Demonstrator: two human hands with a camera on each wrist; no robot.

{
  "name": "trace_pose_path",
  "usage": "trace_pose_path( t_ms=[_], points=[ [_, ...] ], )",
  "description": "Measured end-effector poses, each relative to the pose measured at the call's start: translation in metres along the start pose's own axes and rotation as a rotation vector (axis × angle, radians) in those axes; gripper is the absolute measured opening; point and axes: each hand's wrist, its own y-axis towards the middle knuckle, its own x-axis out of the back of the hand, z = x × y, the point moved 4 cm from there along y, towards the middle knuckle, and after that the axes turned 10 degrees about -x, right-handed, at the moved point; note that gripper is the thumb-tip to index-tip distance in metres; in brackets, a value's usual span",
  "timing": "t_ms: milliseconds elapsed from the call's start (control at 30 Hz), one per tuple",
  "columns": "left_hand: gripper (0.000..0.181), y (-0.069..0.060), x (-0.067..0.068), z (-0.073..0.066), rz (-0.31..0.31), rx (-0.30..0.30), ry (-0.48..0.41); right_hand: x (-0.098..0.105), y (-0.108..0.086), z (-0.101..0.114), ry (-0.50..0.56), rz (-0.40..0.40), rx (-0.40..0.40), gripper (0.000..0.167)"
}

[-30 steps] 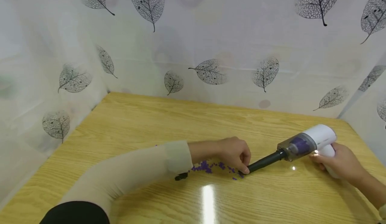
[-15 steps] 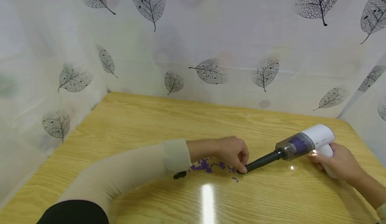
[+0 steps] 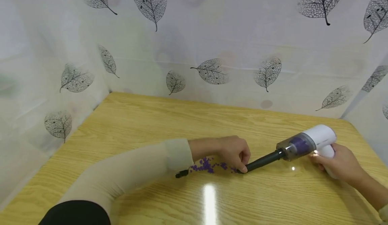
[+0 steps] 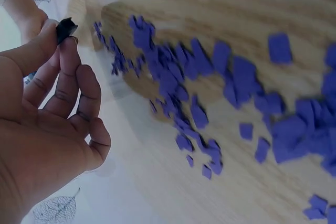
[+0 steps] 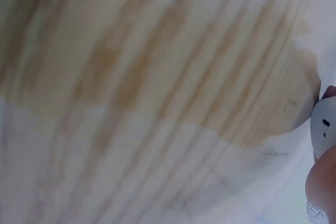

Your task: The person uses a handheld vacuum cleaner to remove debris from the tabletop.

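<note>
My right hand point(image 3: 345, 161) grips the white handle of a handheld vacuum cleaner point(image 3: 319, 135). Purple matter shows inside its see-through dust cup point(image 3: 298, 146). From the cup a black nozzle point(image 3: 265, 161) slants down leftward to the table. Near the nozzle's tip, my left hand point(image 3: 234, 151) pinches it between thumb and forefinger; the left wrist view shows the dark nozzle end point(image 4: 65, 29) in that pinch. Purple paper scraps point(image 3: 206, 165) lie scattered left of the tip, partly hidden by my left forearm. In the right wrist view only a bit of the white handle point(image 5: 324, 121) and fingers appear.
The wood-grain table point(image 3: 169, 117) spreads under both arms. A leaf-printed curtain point(image 3: 224, 33) closes off its back and sides. Beneath my left sleeve a small black object point(image 3: 182, 173) juts out; its kind is unclear.
The nozzle tip, still pinched, has shifted slightly left along with the vacuum cleaner. The few purple scraps closest to the tip are gone from the table.
</note>
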Motion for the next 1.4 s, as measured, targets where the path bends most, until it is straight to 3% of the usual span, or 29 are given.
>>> trace_pose_path(
  t_ms=[200, 467, 900, 1400],
  points=[
    [0.014, 0.0, 0.001, 0.01, -0.013, 0.029, -0.01, -0.001, 0.002, -0.002, -0.033, -0.01, -0.027, 0.026],
    [0.015, -0.002, 0.002, 0.012, 0.003, 0.032, 0.026, -0.004, 0.003, 0.004, -0.051, -0.032, -0.01, 0.026],
    [0.016, -0.011, 0.009, 0.02, -0.027, 0.076, 0.05, -0.008, 0.012, 0.015, -0.075, -0.045, -0.003, 0.03],
    [0.015, -0.021, 0.01, 0.032, -0.054, 0.064, 0.019, -0.014, 0.022, 0.03, -0.083, -0.072, 0.032, 0.029]
  ],
)
